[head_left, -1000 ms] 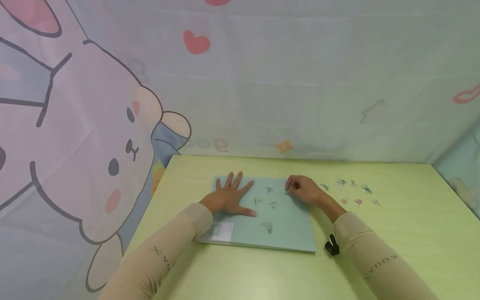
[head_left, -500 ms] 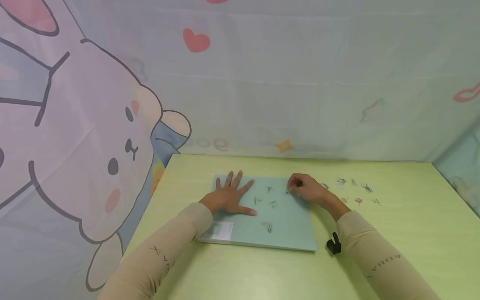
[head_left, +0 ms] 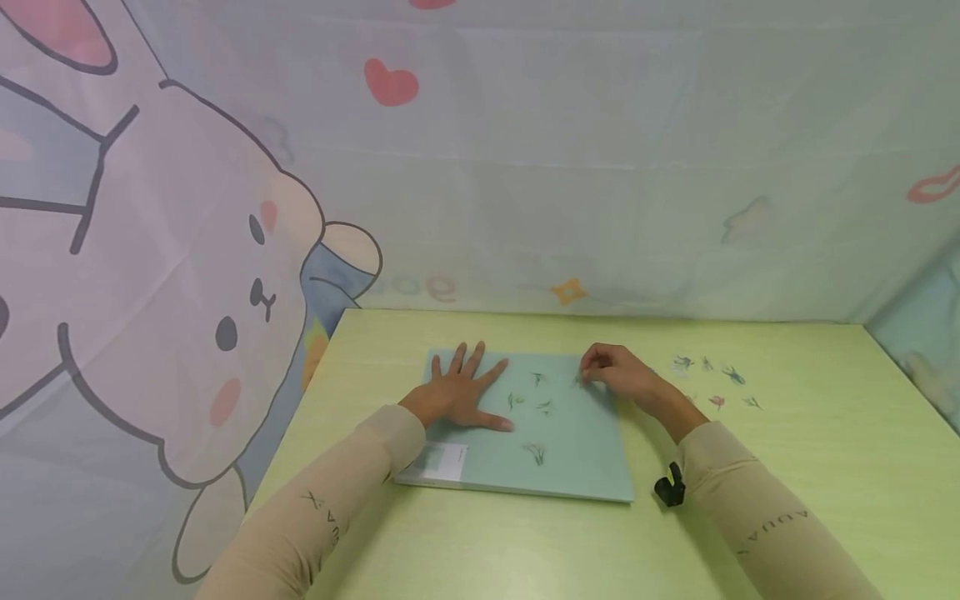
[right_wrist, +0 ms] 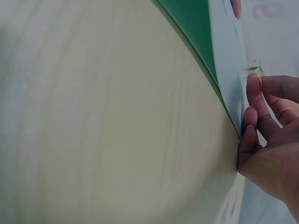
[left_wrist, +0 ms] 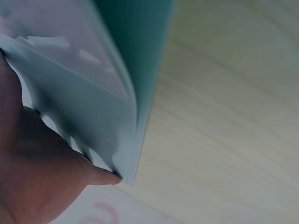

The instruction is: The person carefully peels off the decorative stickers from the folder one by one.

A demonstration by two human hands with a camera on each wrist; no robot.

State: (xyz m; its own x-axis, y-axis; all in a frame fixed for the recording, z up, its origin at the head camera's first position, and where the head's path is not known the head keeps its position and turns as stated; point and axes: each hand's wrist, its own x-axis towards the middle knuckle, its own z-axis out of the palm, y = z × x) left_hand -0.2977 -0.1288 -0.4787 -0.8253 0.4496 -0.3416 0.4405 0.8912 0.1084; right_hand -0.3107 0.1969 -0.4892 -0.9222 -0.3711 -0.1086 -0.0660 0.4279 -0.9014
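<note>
Pale green pad (head_left: 585, 458), flat on the worktop (head_left: 825, 450), toward its far edge and nearer the far left corner than the far right. White label (head_left: 442, 463) at the pad's near left corner.

Left grip (head_left: 459, 398): palm down on the pad's left part, fingers and thumb spread wide, nothing held. Reads as a brace; a light pad might slide under work at its other side.

Right grip (head_left: 617, 372): drawn to a tight pinch, tips closed on a small green sprig (right_wrist: 254, 68), other fingers bent in. Tip hold probably chosen because the sprig looks thin and a fuller hold could crease it. Sprig is at the pad's far right corner; whether it touches the surface, cannot tell. Bent fingers close to the pad's right edge, perhaps for steadiness.

Four sprigs (head_left: 536, 454) on the pad, apart from one another, right of the left thumb; spacing likely avoids overlap.

Loose flowers (head_left: 733, 375), blue and pink among them, between pad and the worktop's right edge, toward the far edge. Laid singly, mostly, presumably for easy picking on the right side. Some partly behind the right wrist; count unsure.
</note>
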